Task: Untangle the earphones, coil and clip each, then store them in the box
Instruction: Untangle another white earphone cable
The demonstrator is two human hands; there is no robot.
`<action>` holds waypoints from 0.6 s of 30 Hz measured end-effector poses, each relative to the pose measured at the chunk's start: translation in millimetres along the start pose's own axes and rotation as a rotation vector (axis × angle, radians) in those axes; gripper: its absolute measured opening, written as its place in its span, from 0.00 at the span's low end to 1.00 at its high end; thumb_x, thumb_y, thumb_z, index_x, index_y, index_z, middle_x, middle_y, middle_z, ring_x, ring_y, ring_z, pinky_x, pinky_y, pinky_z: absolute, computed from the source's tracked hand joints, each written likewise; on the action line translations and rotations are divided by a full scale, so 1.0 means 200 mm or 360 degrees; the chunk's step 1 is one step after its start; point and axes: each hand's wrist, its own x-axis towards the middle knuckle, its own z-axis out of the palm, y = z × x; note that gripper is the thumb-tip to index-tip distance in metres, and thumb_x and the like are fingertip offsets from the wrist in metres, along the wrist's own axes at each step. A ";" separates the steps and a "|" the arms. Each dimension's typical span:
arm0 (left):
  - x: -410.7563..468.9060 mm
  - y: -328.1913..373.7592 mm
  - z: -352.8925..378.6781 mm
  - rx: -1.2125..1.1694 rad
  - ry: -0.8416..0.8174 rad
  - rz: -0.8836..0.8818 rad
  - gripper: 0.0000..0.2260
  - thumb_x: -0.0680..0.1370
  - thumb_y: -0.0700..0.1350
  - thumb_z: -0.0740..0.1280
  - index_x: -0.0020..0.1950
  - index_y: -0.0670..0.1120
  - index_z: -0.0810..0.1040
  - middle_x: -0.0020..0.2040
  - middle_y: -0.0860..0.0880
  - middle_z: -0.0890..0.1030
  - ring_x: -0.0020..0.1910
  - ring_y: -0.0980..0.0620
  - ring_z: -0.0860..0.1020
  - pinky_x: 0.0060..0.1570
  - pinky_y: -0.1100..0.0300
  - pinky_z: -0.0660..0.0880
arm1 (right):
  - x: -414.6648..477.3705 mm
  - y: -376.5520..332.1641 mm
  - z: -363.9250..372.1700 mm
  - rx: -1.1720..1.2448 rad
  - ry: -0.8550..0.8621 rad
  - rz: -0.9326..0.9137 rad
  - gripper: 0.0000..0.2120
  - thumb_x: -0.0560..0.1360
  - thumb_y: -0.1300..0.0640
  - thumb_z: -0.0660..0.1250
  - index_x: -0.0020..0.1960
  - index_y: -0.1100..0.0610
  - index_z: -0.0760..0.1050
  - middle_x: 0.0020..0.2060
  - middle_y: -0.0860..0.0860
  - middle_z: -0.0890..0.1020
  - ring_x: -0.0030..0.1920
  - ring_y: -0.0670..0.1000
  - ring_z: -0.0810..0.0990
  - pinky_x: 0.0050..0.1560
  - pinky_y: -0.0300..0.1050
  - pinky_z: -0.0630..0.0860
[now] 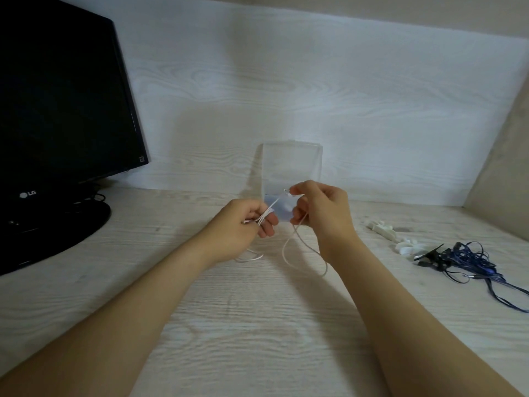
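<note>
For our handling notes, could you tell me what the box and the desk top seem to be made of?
The box looks like clear rigid plastic, perhaps acrylic: the wall shows through it and its edges are straight. The desk top looks like pale matt wood-grain laminate: even grain, no glare; real wood is possible.

The monitor (57,96) at far left is cut off by the left and top edges. The lower front of the clear box (289,164) is hidden behind the left hand (243,227) and right hand (320,213), and its contents are a blur. The white cable (289,247) disappears inside both fists. At right, the blue cord (469,259) runs off the edge, and the white clips (400,242) are too blurred to count.
</note>
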 end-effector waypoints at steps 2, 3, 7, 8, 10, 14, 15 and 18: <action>-0.01 0.03 0.00 -0.0166 -0.0024 -0.0030 0.21 0.76 0.24 0.56 0.52 0.41 0.84 0.43 0.45 0.86 0.43 0.52 0.83 0.48 0.65 0.76 | 0.03 0.03 -0.01 -0.0048 0.0087 0.0040 0.09 0.78 0.61 0.66 0.44 0.62 0.84 0.23 0.49 0.70 0.27 0.52 0.70 0.33 0.47 0.72; -0.01 0.04 -0.01 -0.0252 -0.0047 -0.0037 0.20 0.76 0.24 0.56 0.53 0.41 0.84 0.43 0.46 0.86 0.44 0.52 0.82 0.47 0.66 0.75 | 0.04 0.05 -0.01 -0.0104 0.0099 0.0042 0.10 0.78 0.60 0.67 0.43 0.60 0.85 0.25 0.50 0.70 0.27 0.52 0.69 0.32 0.46 0.70; -0.02 0.07 0.00 -0.0549 -0.0018 -0.0079 0.20 0.79 0.27 0.60 0.59 0.45 0.83 0.51 0.49 0.88 0.50 0.54 0.83 0.47 0.58 0.70 | 0.05 0.13 0.00 -0.0799 0.0022 -0.0151 0.14 0.78 0.55 0.68 0.34 0.55 0.82 0.22 0.44 0.70 0.26 0.45 0.67 0.33 0.44 0.66; -0.01 0.07 0.00 -0.0599 0.0010 -0.0080 0.20 0.79 0.27 0.60 0.61 0.45 0.83 0.54 0.49 0.88 0.53 0.54 0.84 0.48 0.57 0.70 | 0.05 0.15 0.01 -0.1021 -0.0048 -0.0247 0.15 0.79 0.54 0.67 0.35 0.55 0.81 0.22 0.45 0.72 0.25 0.45 0.69 0.33 0.44 0.67; -0.01 0.07 -0.01 -0.0631 0.0073 -0.0080 0.20 0.80 0.28 0.60 0.65 0.46 0.82 0.58 0.51 0.88 0.58 0.55 0.84 0.51 0.58 0.71 | 0.03 0.18 0.03 -0.1272 -0.0241 -0.0398 0.14 0.81 0.51 0.66 0.38 0.54 0.82 0.22 0.47 0.74 0.26 0.47 0.72 0.34 0.46 0.70; 0.00 0.06 0.00 -0.0577 0.0198 -0.0086 0.20 0.81 0.28 0.61 0.69 0.44 0.80 0.60 0.50 0.87 0.58 0.56 0.85 0.49 0.68 0.77 | -0.01 0.21 0.08 -0.1350 -0.0593 -0.0618 0.16 0.82 0.55 0.65 0.35 0.55 0.77 0.22 0.49 0.70 0.25 0.50 0.66 0.31 0.48 0.62; 0.00 0.04 0.00 -0.0548 0.0225 -0.0072 0.20 0.82 0.28 0.61 0.69 0.42 0.80 0.60 0.49 0.87 0.58 0.55 0.85 0.48 0.70 0.77 | -0.01 0.21 0.08 -0.1340 -0.0634 -0.0643 0.17 0.82 0.55 0.65 0.35 0.55 0.76 0.22 0.49 0.70 0.26 0.50 0.65 0.31 0.48 0.62; 0.02 0.00 0.01 -0.0422 0.0267 -0.0015 0.21 0.81 0.26 0.58 0.69 0.40 0.79 0.61 0.46 0.86 0.58 0.53 0.85 0.52 0.68 0.79 | -0.02 0.20 0.07 -0.1287 -0.0748 -0.0663 0.19 0.83 0.56 0.66 0.33 0.54 0.73 0.22 0.47 0.69 0.26 0.49 0.65 0.31 0.44 0.62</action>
